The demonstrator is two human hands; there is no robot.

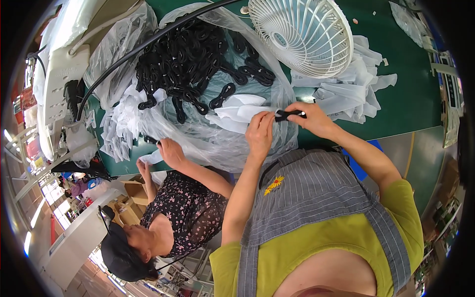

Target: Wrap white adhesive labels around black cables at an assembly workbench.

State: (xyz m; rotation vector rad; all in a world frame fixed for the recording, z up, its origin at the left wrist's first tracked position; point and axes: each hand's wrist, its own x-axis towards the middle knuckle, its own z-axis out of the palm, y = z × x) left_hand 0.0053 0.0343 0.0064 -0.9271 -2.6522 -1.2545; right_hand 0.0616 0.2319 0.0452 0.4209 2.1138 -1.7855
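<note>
Just past the apron, my right hand pinches a small bundled black cable. My left hand is closed at the bundle's left end. A pale, thin edge shows by its fingertips, but what they grip is hard to make out. Beyond my hands, many bundled black cables lie heaped in a large clear plastic bag spread open on the table. Several small white bags rest on it beside my left hand.
On my left a co-worker's hand holds a black cable bundle. A white basket stands at the far right on the green table, with white bags beside it. A thick black cord arches over the heap.
</note>
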